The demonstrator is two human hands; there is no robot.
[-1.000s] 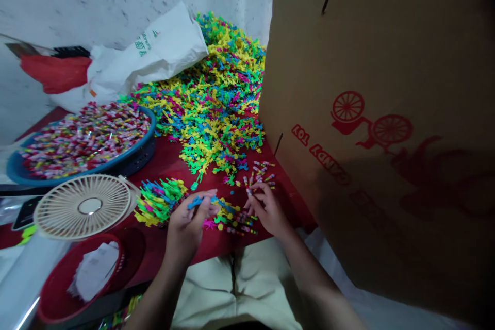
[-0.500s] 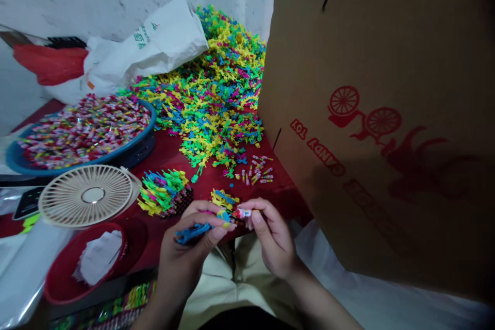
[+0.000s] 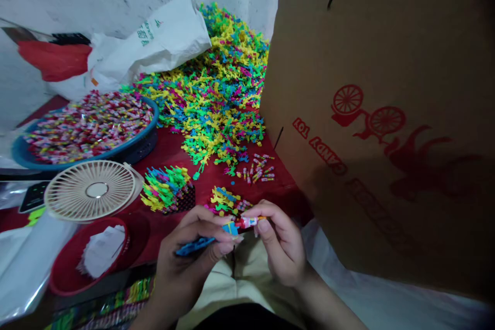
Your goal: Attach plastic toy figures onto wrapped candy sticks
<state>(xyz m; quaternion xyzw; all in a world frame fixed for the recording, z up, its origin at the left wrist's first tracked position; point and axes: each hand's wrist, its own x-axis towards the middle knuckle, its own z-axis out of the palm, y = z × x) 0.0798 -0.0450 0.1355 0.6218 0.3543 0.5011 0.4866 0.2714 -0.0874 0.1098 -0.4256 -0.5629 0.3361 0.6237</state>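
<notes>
My left hand pinches a blue plastic stick piece just past the near edge of the red table. My right hand pinches a small wrapped candy and holds it against the blue piece's tip. Both hands hover over my lap. On the table just beyond them lies a small heap of coloured plastic pieces. A few loose candies lie farther back.
A big pile of coloured plastic pieces covers the far table. A blue basket of candies, a cream fan, a bundle of assembled sticks and a red bowl sit left. A tall cardboard box fills the right.
Both hands have come back from the table toward my lap. The right hand picked up a candy and brought it to the blue piece in the left hand.
</notes>
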